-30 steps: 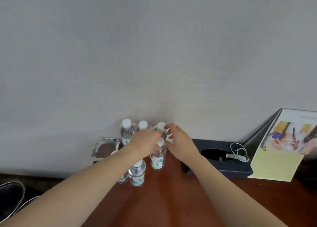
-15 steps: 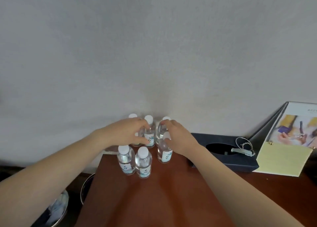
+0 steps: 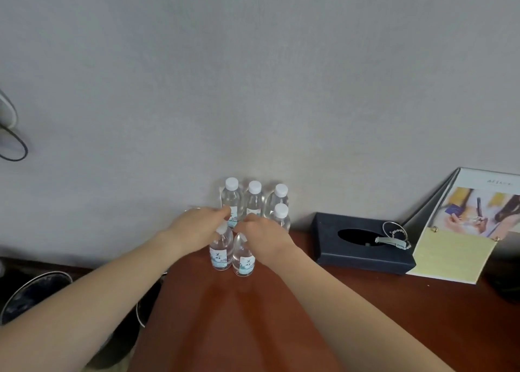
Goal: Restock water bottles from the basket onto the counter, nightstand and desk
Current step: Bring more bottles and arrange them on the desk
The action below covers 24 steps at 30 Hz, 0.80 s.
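Several small clear water bottles with white caps stand in a cluster at the back left corner of the reddish-brown desk (image 3: 281,315), against the grey wall. Three stand in the back row (image 3: 254,200), one (image 3: 281,218) just in front on the right, and two at the front. My left hand (image 3: 194,228) grips the top of the front left bottle (image 3: 221,249). The cap of the front right bottle (image 3: 243,256) is held by my right hand (image 3: 264,238). Both caps are hidden under my fingers.
A dark tissue box (image 3: 363,245) with a metal key ring (image 3: 394,235) on it lies to the right. A standing brochure with a yellow pad (image 3: 455,253) leans against the wall further right. Bins (image 3: 33,293) sit on the floor left of the desk.
Both hands have come back from the rear bottles to the tops of the two front bottles. The view has shifted slightly.
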Available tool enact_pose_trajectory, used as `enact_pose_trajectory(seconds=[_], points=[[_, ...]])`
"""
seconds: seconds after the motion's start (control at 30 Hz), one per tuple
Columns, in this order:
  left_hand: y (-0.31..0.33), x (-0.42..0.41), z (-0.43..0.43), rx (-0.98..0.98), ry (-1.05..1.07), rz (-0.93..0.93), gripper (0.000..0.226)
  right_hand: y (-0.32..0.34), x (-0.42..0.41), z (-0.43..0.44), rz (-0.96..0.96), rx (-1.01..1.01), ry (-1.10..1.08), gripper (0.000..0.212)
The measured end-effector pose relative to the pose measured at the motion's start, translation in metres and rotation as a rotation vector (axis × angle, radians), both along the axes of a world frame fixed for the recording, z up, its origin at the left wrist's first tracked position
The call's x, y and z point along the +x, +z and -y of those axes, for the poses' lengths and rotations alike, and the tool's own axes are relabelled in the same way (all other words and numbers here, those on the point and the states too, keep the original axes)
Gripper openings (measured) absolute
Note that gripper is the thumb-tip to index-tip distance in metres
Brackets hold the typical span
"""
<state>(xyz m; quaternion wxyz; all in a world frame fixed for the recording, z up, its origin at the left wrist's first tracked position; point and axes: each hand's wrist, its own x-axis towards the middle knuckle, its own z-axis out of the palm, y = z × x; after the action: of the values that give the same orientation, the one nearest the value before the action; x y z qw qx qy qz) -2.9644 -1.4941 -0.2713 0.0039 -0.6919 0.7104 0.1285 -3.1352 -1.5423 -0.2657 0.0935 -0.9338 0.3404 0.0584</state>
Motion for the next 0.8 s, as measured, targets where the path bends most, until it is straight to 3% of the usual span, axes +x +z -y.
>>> enact_pose_trajectory(seconds=[0.1,0.17,0.33,0.67,0.8], points=[[-0.009,-0.003,-0.003,-0.073,0.048,0.047,0.051,-0.003,0.001,-0.003,-0.004,-0.065,-0.013,0.049],[-0.012,-0.001,-0.001,-0.082,0.051,0.052,0.046,-0.004,0.003,-0.003,-0.008,-0.087,-0.017,0.05],[-0.012,0.001,0.007,-0.086,0.045,0.072,0.035,0.0,0.004,0.004,-0.036,-0.098,-0.048,0.04],[-0.01,0.01,0.039,-0.089,0.068,0.043,0.049,0.005,0.017,0.031,-0.042,-0.129,-0.111,0.036],[-0.014,0.013,0.05,-0.108,0.081,0.033,0.044,0.0,0.02,0.044,-0.037,-0.181,-0.122,0.047]])
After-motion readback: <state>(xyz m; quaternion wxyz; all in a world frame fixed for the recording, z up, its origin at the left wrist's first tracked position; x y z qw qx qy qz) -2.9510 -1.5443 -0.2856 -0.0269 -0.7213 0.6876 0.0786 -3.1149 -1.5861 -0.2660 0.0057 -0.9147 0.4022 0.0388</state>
